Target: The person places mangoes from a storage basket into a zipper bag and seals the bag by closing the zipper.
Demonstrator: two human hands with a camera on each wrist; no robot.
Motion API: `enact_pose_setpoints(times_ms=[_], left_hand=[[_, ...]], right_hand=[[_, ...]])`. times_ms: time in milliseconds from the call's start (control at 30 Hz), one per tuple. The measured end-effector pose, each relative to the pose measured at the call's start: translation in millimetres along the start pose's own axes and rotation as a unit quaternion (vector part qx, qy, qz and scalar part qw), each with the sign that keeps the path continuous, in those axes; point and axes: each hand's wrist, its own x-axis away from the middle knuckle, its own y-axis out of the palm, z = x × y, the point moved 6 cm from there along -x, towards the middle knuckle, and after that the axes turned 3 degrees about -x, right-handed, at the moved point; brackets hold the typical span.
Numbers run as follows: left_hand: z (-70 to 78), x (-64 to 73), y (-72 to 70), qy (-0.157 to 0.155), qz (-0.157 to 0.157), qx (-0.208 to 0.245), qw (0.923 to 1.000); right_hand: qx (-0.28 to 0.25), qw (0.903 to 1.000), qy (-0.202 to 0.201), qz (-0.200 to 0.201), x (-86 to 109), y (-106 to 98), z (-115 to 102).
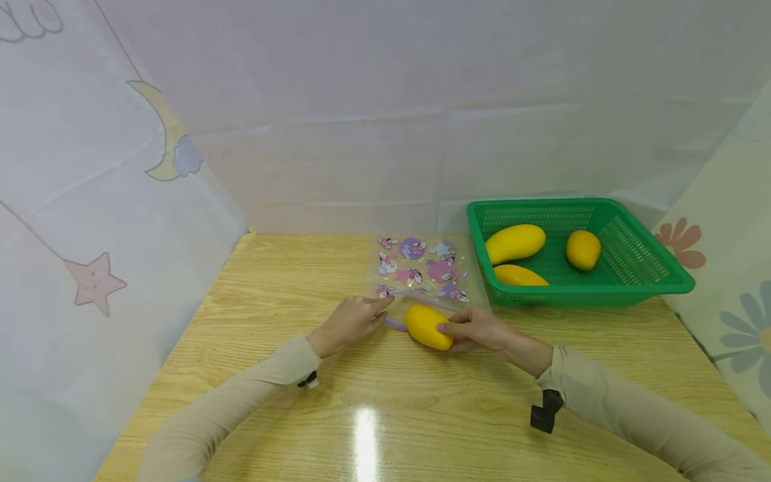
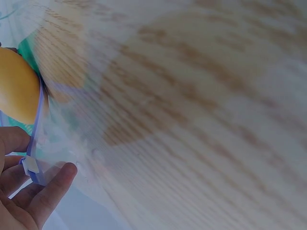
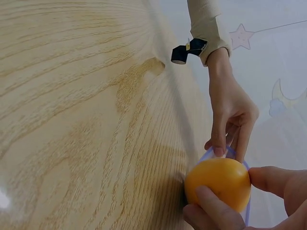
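A clear zip bag (image 1: 421, 268) with pink and purple cartoon prints lies flat on the table, its purple-edged mouth toward me. My left hand (image 1: 351, 324) pinches the left side of that mouth, close to the white zip slider (image 2: 31, 165) seen in the left wrist view. In my right hand (image 1: 482, 331) is a smooth yellow mango (image 1: 426, 326), held between thumb and fingers. The mango's far end lies at the parted bag mouth; in the right wrist view the purple edge (image 3: 231, 152) shows behind and beside it.
A green plastic basket (image 1: 593, 290) stands at the back right, close to the bag. Inside are two long yellow fruits (image 1: 515, 242) and a rounder orange-yellow one (image 1: 583, 250). Printed cloth (image 1: 337, 167) hangs behind and beside the wooden table (image 1: 289, 428).
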Motion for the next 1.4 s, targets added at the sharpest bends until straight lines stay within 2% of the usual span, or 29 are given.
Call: enact_pose_setpoints(times_ms=[233,533,700,900,1100,1267,1400], left_hand=[[-1.4,1.0,0.1,-0.007,-0.007,0.006,0.9999],[-1.3,1.2,1.0,-0.004,0.004,-0.004,1.0000],[-1.4,1.6,1.3,-0.004,0.006,-0.002,1.0000],[-1.1,1.5,1.9,-0.007,-0.001,0.001,1.0000],[-0.9,1.8,2.4,-0.007,-0.002,0.001,1.0000],[-0.7,1.4,2.3,-0.006,0.003,0.001,1.0000],[-0.7,1.1,2.2,-0.005,0.003,0.001,1.0000]], right_hand=[[-0.008,1.0000,-0.002,-0.005,0.9,2,0],[-0.046,0.9978,0.015,0.044,-1.0,5,3],[-0.070,0.9959,0.018,0.055,-2.8,7,4],[-0.108,0.9928,0.017,0.050,-5.6,9,4],[-0.120,0.9920,0.015,0.037,-6.2,11,5],[-0.137,0.9898,0.027,0.028,-5.1,13,7],[-0.151,0.9870,0.039,0.038,-5.0,14,6]])
